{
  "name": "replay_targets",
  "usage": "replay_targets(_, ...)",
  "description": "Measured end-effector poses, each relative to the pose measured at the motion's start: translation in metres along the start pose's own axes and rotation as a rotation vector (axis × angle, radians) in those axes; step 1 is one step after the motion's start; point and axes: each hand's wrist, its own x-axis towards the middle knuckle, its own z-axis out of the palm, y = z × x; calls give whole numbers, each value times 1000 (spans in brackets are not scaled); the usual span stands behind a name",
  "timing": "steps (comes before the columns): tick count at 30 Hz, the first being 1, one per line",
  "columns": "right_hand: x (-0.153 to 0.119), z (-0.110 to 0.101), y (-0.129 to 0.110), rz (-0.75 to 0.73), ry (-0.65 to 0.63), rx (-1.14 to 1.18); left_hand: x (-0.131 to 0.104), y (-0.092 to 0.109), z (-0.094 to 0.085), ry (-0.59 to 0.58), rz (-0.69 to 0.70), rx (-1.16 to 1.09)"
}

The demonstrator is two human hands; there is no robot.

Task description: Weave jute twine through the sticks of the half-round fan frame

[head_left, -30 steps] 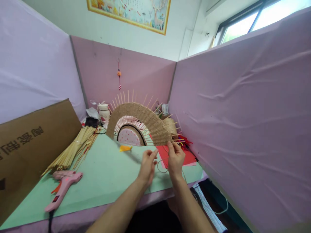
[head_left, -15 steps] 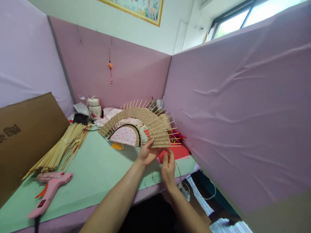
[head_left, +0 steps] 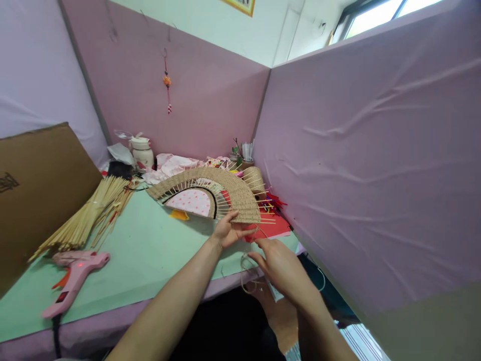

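A woven fan-shaped piece [head_left: 244, 198] of tan cord on thin sticks is tilted above the green table. Its inner half-circle is white-pink dotted cloth with a black rim. My left hand [head_left: 228, 231] holds its lower right edge, the thumb on the weave and the other fingers beneath. Just right and below, my right hand [head_left: 278, 260] has thumb and forefinger bent toward each other near a thin tan cord [head_left: 244, 283], which loops down past the table's front edge. Whether the cord lies between those fingertips is hard to tell.
A pink glue gun [head_left: 75, 281] and a bundle of sticks [head_left: 88, 210] lie at the left beside a cardboard sheet [head_left: 41, 185]. Red paper [head_left: 276, 226], a cord spool [head_left: 254, 181] and a white jar [head_left: 142, 153] stand or lie farther back.
My right hand has turned and spread over to the right of the fan's edge. The fan now tilts flatter in my left hand. The camera view has shifted downward.
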Motion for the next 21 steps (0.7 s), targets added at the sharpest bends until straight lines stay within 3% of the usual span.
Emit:
replay_targets(2, 9, -21, 6, 26, 69, -9, -1, 1, 0, 12, 10, -10)
replay_targets(5, 45, -36, 15, 60, 322, -71, -1, 2, 2, 11, 21, -28)
replay_targets(7, 74, -32, 17, 78, 363, -155, -2, 2, 3, 3, 24, -31)
replay_targets(11, 109, -5, 12, 88, 288, -274, -2, 1, 3, -5, 23, -20)
replay_targets(14, 111, 7, 9, 55, 314, -219, -1, 1, 1, -22, 23, -25)
replay_targets(19, 97, 4, 17, 74, 531, -154, -1, 1, 0, -80, 19, -32)
replay_targets(21, 92, 6, 19, 76, 552, -175, -1, 1, 0, -80, 25, -36)
